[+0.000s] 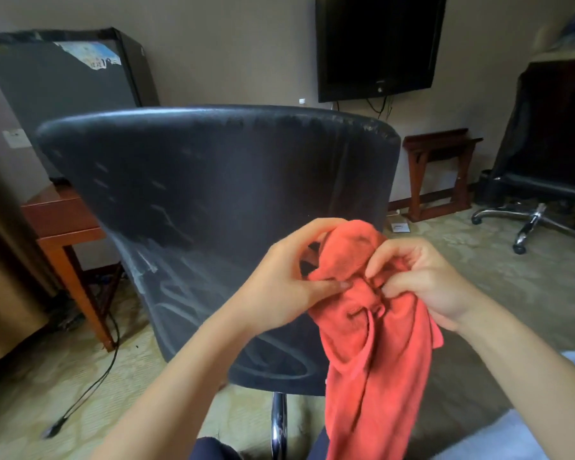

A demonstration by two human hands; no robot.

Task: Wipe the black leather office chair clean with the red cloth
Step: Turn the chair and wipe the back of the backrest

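Red cloth (375,327), lower right of frame, hangs bunched from both hands: left hand (279,287) & right hand (425,280) each pinch its top folds. Looks soft, light, floppy; prob best gathered into a pad. Black leather chair (213,194) fills centre, backrest w/ smears.

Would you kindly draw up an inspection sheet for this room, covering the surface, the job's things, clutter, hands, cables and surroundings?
Surface: black leather office chair back shows pale smears low down and scuffing along its top right edge.
Job's things: red cloth, bunched, held in front of the chair, its tail hanging.
Clutter: small white item on the floor beyond the chair.
Hands: left hand and right hand both grip the cloth's upper part, fingers curled.
Cables: black cable trails across the floor by the wooden table; wires hang under the television.
Surroundings: wooden stand and second office chair at right.
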